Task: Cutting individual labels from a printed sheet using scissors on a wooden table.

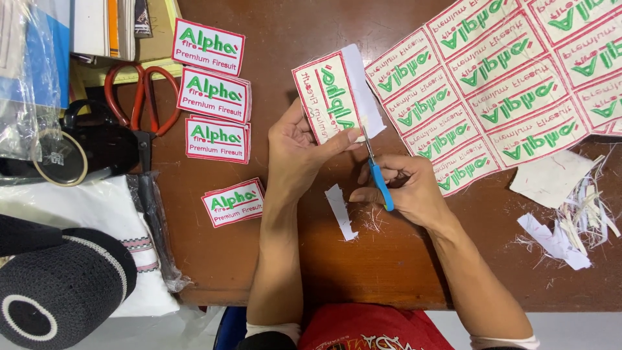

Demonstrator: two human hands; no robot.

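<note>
Fingers [337,137] of our left hand [295,152] pinch the near edge of a single embroidered patch [327,97], white with a red border and green lettering, holding it tilted just above the brown tabletop [311,246]. Our right hand [405,188] is closed through the blue handles of the small scissors [376,165], whose thin blades point away from us and bite into the white margin [363,87] along the patch's right side. We judge that we are midway through trimming this patch: one narrow white offcut [341,211] already lies on the tabletop between our wrists, with loose threads beside it.

To the right, touching nothing we hold, lies the uncut sheet of patches [505,84], and near its lower edge a heap of white scraps [570,220]. To the left, finished patches [214,91] sit in small stacks, with one more stack [233,202] nearer to us. Farther left are large orange-handled scissors [139,104], a roll of clear tape [59,159] and a dark knitted cap [55,285].

As we read it, the next cut calls for keeping the blades close along the red border without nicking it, while the left hand turns the patch to feed the line.
</note>
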